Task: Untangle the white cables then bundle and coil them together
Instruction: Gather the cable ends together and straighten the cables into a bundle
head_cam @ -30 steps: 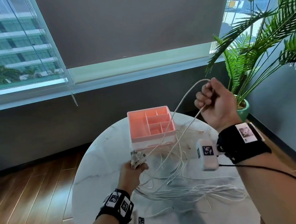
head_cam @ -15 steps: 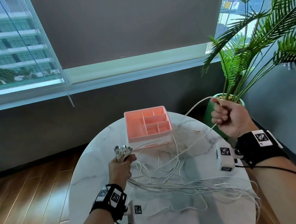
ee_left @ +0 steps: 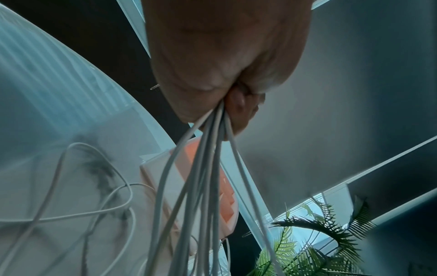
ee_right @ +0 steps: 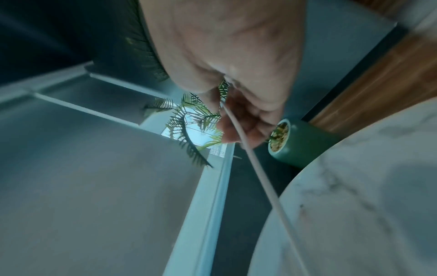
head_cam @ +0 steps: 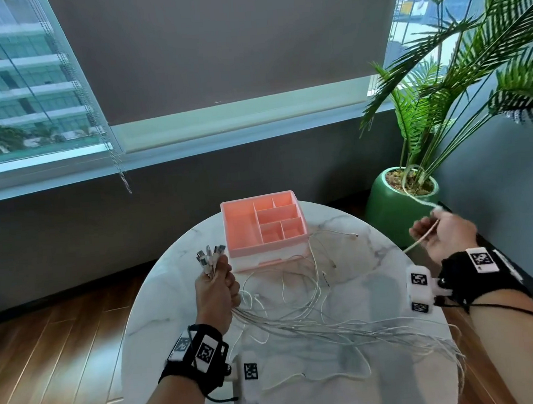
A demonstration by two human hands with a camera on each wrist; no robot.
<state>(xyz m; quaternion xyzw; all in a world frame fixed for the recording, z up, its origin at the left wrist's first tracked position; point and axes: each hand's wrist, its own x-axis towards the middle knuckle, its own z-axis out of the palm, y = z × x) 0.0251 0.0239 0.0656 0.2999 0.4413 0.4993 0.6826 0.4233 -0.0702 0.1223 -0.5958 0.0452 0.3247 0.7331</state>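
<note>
Several thin white cables (head_cam: 297, 307) lie tangled across the round marble table (head_cam: 171, 303). My left hand (head_cam: 217, 287) grips a bundle of them, with the plug ends (head_cam: 210, 254) sticking up above the fist. In the left wrist view the cables (ee_left: 208, 168) fan down out of the curled fingers (ee_left: 238, 112). My right hand (head_cam: 441, 233) is held off the table's right edge, fingers curled round a single white cable (head_cam: 419, 241). That cable loops up in front of the plant pot. In the right wrist view the cable (ee_right: 250, 160) runs out from the fingers (ee_right: 238, 119).
A pink compartment organiser (head_cam: 264, 227) stands at the back of the table, close to my left hand. A green pot (head_cam: 391, 205) with a palm plant (head_cam: 470, 61) sits on the floor at the right. Cable strands hang over the table's right edge (head_cam: 459, 362).
My right hand has dropped from high above the table and moved out to the right, pulling its cable along. My left hand has lifted the plug bundle slightly, away from the organiser.
</note>
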